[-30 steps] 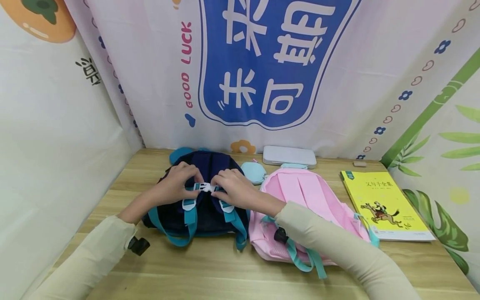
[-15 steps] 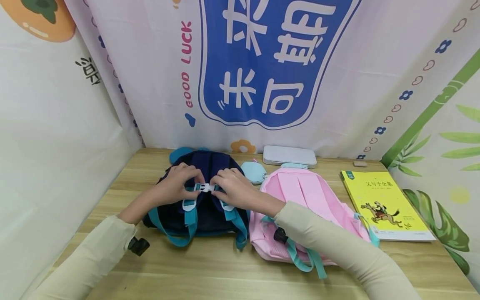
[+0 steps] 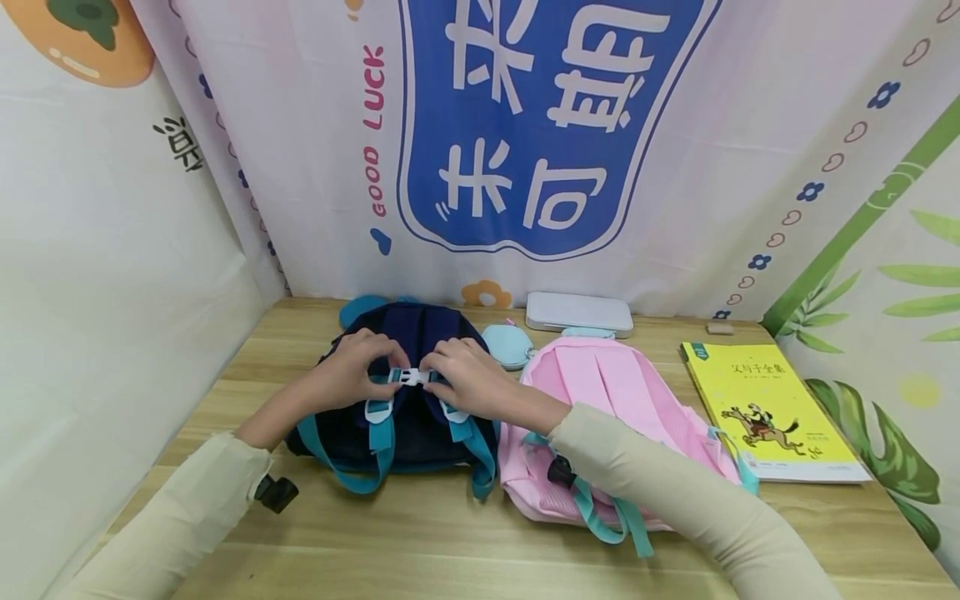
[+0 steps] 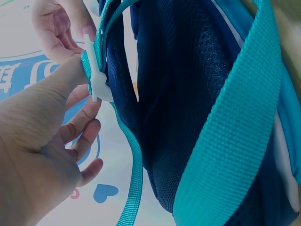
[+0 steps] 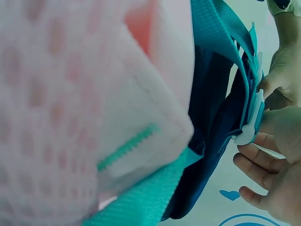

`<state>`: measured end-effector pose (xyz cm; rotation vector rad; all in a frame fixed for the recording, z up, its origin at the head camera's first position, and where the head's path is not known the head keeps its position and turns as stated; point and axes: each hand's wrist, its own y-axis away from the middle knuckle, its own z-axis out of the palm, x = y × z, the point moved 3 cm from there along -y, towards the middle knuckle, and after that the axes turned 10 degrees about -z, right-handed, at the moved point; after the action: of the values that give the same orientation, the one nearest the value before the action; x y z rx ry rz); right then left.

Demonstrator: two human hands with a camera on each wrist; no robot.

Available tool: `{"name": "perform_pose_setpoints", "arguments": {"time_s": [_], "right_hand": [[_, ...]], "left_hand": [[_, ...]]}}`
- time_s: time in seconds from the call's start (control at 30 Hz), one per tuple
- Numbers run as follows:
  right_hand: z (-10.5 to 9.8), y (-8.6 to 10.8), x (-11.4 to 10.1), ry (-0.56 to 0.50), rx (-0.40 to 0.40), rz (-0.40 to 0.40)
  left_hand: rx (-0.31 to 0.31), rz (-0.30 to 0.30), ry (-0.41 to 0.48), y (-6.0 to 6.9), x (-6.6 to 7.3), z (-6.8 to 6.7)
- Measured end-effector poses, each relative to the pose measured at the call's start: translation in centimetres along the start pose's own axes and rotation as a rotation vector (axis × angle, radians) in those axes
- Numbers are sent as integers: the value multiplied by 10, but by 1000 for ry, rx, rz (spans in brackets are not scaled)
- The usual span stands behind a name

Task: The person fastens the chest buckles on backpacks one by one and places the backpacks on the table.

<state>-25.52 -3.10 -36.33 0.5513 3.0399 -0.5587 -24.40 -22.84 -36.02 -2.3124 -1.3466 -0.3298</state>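
Note:
A navy backpack (image 3: pixel 420 440) with teal straps lies on the table, its shoulder straps facing up. Across those straps runs a white plastic buckle (image 3: pixel 411 377), its two halves together. My left hand (image 3: pixel 351 372) pinches the left end of the buckle between thumb and fingers. At the right end, my right hand (image 3: pixel 474 382) pinches it the same way. White strap adjusters (image 4: pixel 99 84) sit beside the thumb in the left wrist view. Both hands hold the buckle up near the shoulder straps; the fingertips partly hide its ends.
A pink backpack (image 3: pixel 600 379) lies close on the right, under my right forearm. Behind it are a light blue round pouch (image 3: pixel 507 345) and a white case (image 3: pixel 579 312). A yellow book (image 3: pixel 768 408) lies farther right. A printed cloth wall (image 3: pixel 322 167) closes off the back.
Both hands keep their pinch on the buckle in nearly the same place. No clear movement of the backpacks shows.

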Motion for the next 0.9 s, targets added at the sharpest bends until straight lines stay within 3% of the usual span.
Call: {"name": "perform_pose_setpoints", "arguments": {"time_s": [0.43, 0.9], "right_hand": [[2, -1, 0, -42, 18, -34], [2, -1, -3, 2, 1, -19]], "left_hand": [[3, -13, 22, 1, -3, 0], [16, 2, 10, 0, -2, -1]]}}
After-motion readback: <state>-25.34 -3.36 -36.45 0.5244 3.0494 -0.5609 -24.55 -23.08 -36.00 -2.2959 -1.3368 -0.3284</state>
